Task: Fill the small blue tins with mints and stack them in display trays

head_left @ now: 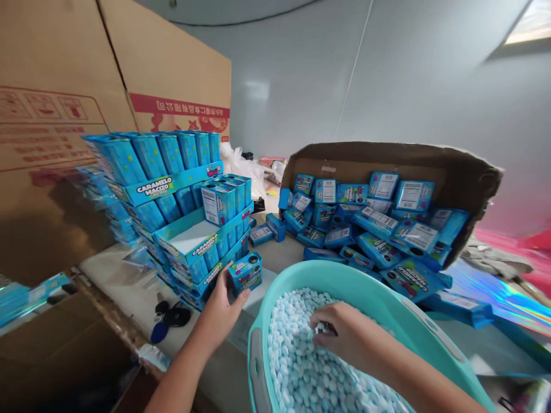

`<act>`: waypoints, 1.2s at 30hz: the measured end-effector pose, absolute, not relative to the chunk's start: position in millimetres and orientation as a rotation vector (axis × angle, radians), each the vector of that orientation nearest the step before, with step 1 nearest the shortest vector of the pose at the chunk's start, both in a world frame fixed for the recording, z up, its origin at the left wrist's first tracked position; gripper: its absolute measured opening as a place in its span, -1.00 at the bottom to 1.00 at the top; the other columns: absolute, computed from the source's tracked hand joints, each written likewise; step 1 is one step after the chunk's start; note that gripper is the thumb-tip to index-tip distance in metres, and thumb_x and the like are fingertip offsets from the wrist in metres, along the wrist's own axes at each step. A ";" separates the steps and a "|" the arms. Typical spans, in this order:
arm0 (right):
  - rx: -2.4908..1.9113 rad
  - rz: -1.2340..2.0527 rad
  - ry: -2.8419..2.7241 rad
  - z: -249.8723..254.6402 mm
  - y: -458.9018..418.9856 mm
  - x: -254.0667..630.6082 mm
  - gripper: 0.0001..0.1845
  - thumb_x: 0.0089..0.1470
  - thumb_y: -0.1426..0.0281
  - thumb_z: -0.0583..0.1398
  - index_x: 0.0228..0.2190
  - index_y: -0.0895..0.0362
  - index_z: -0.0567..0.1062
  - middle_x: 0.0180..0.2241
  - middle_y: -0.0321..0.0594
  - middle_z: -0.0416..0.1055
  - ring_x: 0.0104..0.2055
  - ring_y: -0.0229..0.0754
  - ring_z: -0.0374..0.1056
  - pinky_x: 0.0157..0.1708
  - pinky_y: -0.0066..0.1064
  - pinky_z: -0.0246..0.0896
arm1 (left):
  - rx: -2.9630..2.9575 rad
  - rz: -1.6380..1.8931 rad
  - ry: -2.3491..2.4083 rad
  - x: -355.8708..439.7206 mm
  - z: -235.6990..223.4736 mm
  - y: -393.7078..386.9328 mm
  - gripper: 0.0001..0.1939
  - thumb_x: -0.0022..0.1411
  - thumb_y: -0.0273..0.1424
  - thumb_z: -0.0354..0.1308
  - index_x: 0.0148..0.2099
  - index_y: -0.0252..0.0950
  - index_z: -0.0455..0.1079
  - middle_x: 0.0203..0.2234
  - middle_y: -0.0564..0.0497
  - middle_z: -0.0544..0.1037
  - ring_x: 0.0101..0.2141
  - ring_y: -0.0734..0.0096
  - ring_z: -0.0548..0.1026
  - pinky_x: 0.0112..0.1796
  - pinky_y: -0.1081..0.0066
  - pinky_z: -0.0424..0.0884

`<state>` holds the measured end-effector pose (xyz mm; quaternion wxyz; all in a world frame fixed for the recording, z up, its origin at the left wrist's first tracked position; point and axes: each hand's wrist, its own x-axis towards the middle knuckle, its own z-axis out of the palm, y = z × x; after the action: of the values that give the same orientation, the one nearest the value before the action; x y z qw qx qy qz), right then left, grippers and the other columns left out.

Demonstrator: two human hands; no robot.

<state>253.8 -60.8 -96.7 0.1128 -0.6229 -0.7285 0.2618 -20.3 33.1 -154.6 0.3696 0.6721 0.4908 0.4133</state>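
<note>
My left hand (224, 307) is closed around the left end of a small blue candy box (248, 272), thumb in front and fingers partly hidden behind it. The box is just left of a turquoise plastic basin (257, 344). Inside the basin lies a heap of small pale blue and white candies (297, 361). Over this heap my right hand (344, 332) is curled, with a few candies showing between thumb and fingers. Close behind my left hand stands a stack of blue display trays (206, 246) holding similar boxes, the upper one partly filled.
A tipped cardboard carton (469, 189) spills several blue candy boxes (379, 223) behind the basin. Large brown cartons (181, 63) rise at the left. Keys with dark fobs (174, 316) lie near the table's left edge. A flat blue tray (486, 344) is at the right.
</note>
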 end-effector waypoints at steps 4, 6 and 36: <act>-1.754 0.741 -2.102 -88.8 -61.3 259.6 -0.80 0.11 0.40 0.16 -0.48 0.06 0.56 -0.45 -0.28 0.49 -0.41 -0.18 0.35 -0.39 -0.39 0.08 | 1.700 1.201 1.457 -46.2 -179.2 -3.9 -0.46 0.29 -0.14 0.15 0.25 -0.20 0.25 0.19 -0.19 0.43 0.15 0.08 0.45 0.16 0.06 0.38; -1.763 0.727 -2.068 -85.7 -61.1 261.8 -0.80 0.12 0.37 0.16 -0.46 0.07 0.56 -0.44 -0.27 0.50 -0.41 -0.17 0.34 -0.39 -0.38 0.10 | 1.746 1.212 1.534 -64.3 -188.3 -20.7 -0.54 0.27 -0.12 0.18 0.14 -0.19 0.35 0.09 -0.16 0.51 0.05 0.06 0.52 0.08 0.06 0.45; -1.805 0.952 -2.188 -122.8 -68.9 247.9 -0.95 0.00 0.39 0.19 -0.42 -0.02 0.44 -0.37 -0.25 0.47 -0.37 -0.06 0.38 -0.38 -0.26 0.15 | 1.659 1.621 1.622 -88.2 -201.7 -37.6 -0.83 0.30 -0.29 0.19 -0.11 -0.25 0.39 -0.21 -0.06 0.48 -0.22 0.36 0.53 -0.22 0.44 0.52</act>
<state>247.9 -68.9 -122.8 0.0747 -0.6017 -0.7291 0.3174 -88.2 -37.6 -201.7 0.1550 0.5790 0.5661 0.5660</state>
